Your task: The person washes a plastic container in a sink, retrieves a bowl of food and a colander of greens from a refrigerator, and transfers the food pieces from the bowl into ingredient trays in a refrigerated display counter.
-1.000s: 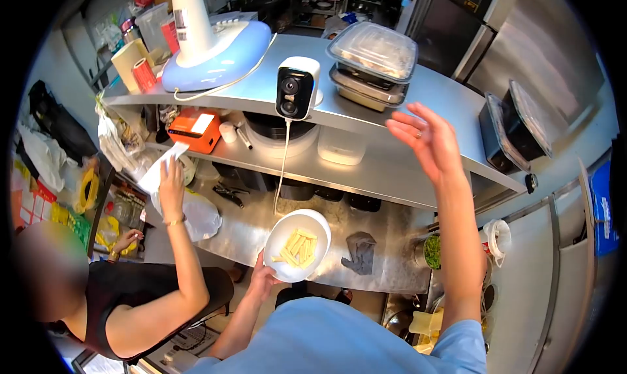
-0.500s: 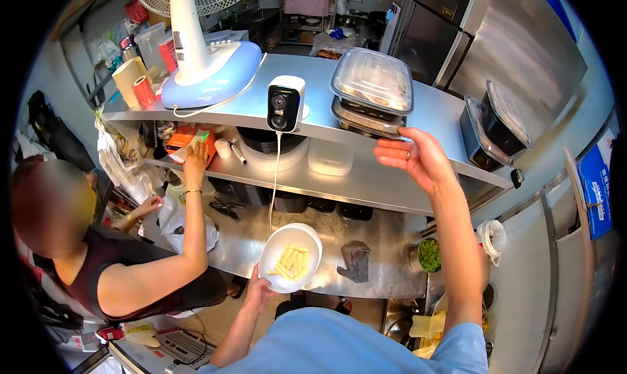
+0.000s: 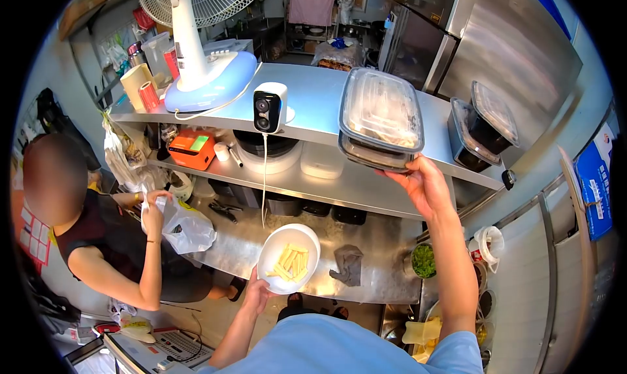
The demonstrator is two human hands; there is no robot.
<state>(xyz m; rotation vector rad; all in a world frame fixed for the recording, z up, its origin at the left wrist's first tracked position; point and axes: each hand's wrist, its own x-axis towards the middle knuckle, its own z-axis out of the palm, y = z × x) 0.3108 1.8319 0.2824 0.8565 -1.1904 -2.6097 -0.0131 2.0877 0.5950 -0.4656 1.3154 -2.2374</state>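
Note:
A white bowl [image 3: 266, 246] with pale yellow sticks that look like fries [image 3: 292, 263] is in my left hand [image 3: 257, 294], which grips its lower left rim. Higher up, my right hand [image 3: 423, 186] has hold of the near right corner of two stacked plastic food containers. Its fingers reach under the lower container [image 3: 372, 157] and the thumb is at the side. The upper container [image 3: 382, 109] has a clear lid with pale food beneath. The stack juts over the front edge of the upper steel shelf [image 3: 313, 86].
A small camera [image 3: 269, 106] with a hanging white cable and a fan [image 3: 209, 80] stand on the shelf. More lidded containers [image 3: 480, 122] sit at the right. A grey cloth [image 3: 347, 265] lies on the counter. On the left, a co-worker [image 3: 111, 243] handles a plastic bag [image 3: 186, 224].
My right hand has moved from open beside the stack to gripping it, and the stack has shifted toward me. The co-worker's hand went from the orange box to the plastic bag.

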